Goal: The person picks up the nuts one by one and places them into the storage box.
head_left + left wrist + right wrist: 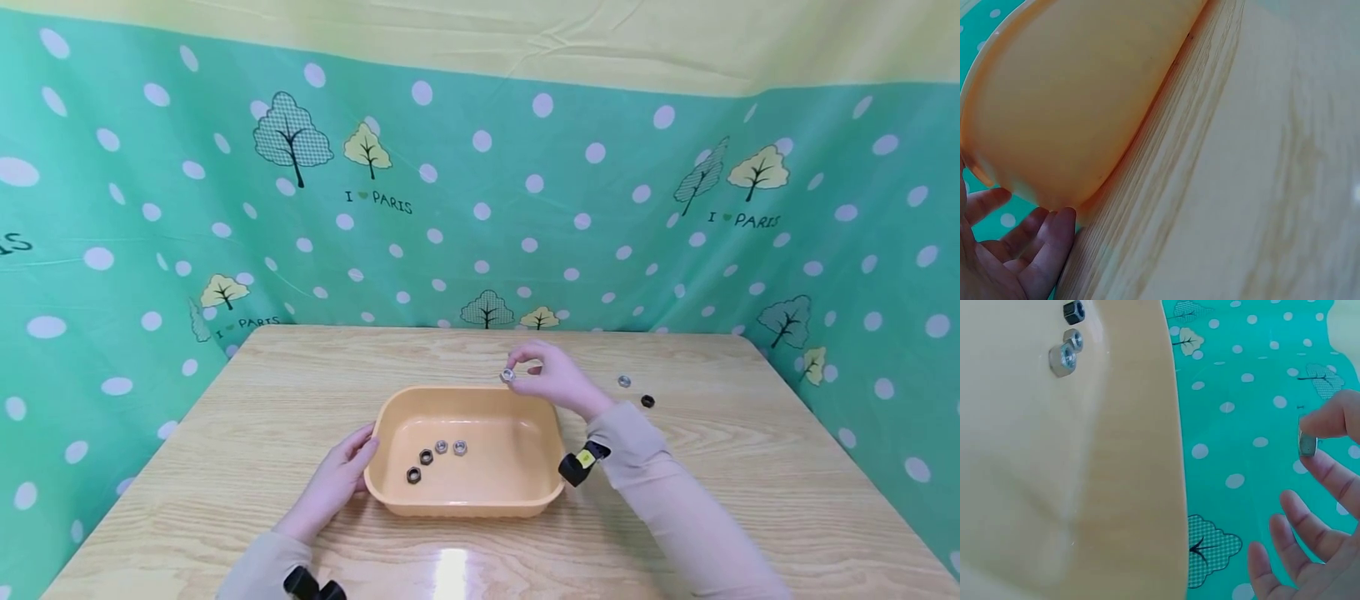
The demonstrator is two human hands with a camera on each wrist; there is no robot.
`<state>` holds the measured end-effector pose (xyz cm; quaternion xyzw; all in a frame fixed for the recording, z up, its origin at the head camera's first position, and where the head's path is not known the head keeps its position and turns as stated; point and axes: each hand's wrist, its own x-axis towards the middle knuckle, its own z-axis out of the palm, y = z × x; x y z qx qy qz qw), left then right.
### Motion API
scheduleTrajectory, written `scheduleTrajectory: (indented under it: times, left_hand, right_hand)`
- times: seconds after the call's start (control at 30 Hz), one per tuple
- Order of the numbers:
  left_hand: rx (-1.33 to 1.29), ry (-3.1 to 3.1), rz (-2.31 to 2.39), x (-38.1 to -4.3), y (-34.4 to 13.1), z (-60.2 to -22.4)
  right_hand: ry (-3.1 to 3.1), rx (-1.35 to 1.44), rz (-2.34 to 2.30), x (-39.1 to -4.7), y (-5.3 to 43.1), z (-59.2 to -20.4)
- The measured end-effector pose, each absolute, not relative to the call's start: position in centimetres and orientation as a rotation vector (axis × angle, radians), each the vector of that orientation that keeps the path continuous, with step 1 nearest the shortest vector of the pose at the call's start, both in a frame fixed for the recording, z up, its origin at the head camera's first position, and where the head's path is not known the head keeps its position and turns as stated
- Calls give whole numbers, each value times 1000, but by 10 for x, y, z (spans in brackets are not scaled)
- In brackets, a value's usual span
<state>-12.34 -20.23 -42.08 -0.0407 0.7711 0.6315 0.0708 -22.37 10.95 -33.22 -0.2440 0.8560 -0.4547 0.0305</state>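
Observation:
My right hand [551,379] pinches a silver hex nut [507,376] between thumb and index finger, above the far rim of a peach-coloured plastic basin [510,510]. In the right wrist view the pinched nut [1307,444] shows edge-on, and the other fingers are spread apart. My left hand [339,477] rests against the basin's left end, its fingertips along the outer wall in the left wrist view. Inside the basin lie two silver nuts [460,447] and two dark nuts [414,475], left of its middle.
On the wooden table [720,475], right of the basin, lie a loose silver nut [624,381] and a black nut [648,401]. A green dotted curtain [480,183] hangs behind the table and along both sides.

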Motion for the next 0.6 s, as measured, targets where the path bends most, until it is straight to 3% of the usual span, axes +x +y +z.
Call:
scheduleTrajectory:
  times: [0.6]
  left_hand:
    - [-127, 2322, 1909, -123, -202, -421]
  right_hand:
    - [2531, -849, -1431, -229, 77, -327]
